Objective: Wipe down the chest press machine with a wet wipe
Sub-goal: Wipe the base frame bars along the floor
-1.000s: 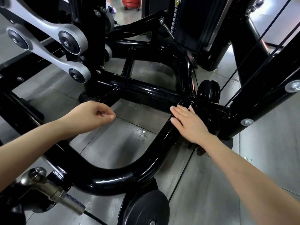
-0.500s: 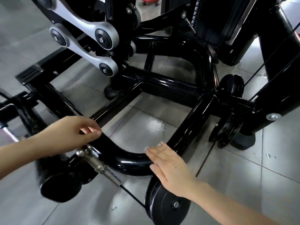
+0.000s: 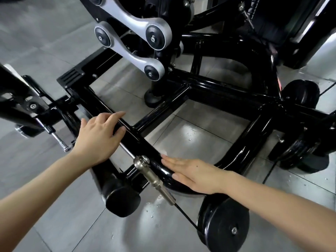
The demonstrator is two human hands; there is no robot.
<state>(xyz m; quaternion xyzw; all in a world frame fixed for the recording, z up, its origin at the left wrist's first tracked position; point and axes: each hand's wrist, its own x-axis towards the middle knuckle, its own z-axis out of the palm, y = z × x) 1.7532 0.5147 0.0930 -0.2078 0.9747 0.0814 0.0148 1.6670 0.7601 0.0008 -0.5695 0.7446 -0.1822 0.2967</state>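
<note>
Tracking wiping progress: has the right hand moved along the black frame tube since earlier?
Yes. The right hand slid from the welded joint to the tube's bend.

right hand [image 3: 192, 174]: is sliding flat down the curved tube [image 3: 245, 150] to its bend
left hand [image 3: 99, 137]: is opening, coming onto the side bar [image 3: 143, 142]

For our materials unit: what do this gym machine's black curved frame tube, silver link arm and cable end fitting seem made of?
Black curved frame tube: likely steel, glossy black paint; sharp light reflections. Silver link arm: probably cast metal, satin silver coat; soft, even sheen. Cable end fitting: bare polished metal, perhaps stainless; bright, mirror-like.
</note>
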